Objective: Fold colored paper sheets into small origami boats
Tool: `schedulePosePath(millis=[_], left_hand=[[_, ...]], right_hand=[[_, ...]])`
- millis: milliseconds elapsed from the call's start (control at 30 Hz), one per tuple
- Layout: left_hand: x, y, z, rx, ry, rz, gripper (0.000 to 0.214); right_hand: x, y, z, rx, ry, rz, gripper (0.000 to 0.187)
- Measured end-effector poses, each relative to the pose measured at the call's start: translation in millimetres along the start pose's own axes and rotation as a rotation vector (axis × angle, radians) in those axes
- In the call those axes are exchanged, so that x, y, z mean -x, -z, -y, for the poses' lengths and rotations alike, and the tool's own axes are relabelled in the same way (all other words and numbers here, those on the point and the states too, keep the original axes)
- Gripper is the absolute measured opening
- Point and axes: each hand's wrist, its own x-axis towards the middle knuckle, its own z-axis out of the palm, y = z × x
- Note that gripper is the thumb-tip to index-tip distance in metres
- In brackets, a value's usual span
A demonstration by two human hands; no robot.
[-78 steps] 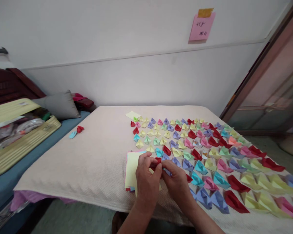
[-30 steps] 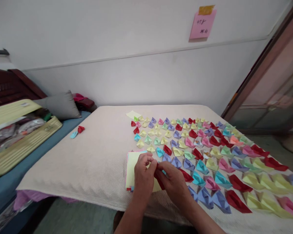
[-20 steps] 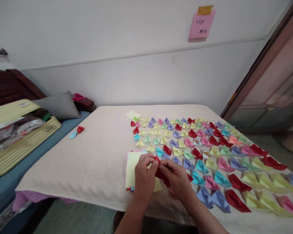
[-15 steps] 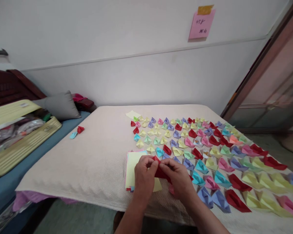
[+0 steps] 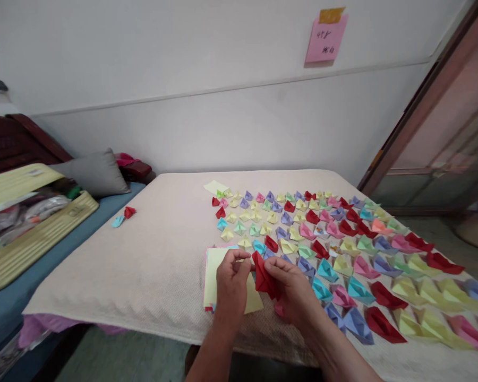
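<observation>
A red folded paper [image 5: 264, 280], partly shaped like a boat, is held upright above the bed cover. My right hand [image 5: 293, 286] pinches its right side between thumb and fingers. At its left edge, the curled fingertips of my left hand [image 5: 231, 284] close on the paper; their exact contact is partly hidden. Under my left hand lies a stack of square paper sheets [image 5: 212, 273], pale yellow on top with pink, blue and red edges showing. Beyond my right hand stand rows of folded paper boats [image 5: 327, 270] in many colours.
A pale textured cover [image 5: 143, 265] spreads over the table-like surface. Small red and blue paper pieces [image 5: 129, 211] lie at the left. A loose yellow sheet [image 5: 215, 186] rests near the back. Further left are a grey pillow [image 5: 99, 172] and an open yellow case [image 5: 40, 244].
The red paper has turned from lying nearly sideways to more upright between my hands. My left fingers have shifted slightly left, showing more of the paper.
</observation>
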Motion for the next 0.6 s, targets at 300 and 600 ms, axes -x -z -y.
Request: schedulePosePath(millis=[300,600], left_hand=[[-1.8,1.1,3.2,0.255,0.060,0.084,0.009],[-2.3,1.9,6.3,0.177,0.030,0.055,0.012]], right_hand=[[0.4,1.7,0.3,-0.051,-0.044,0.108,0.026],[-0.6,2.2,-1.9,-0.122,-0.059,0.153,0.024]])
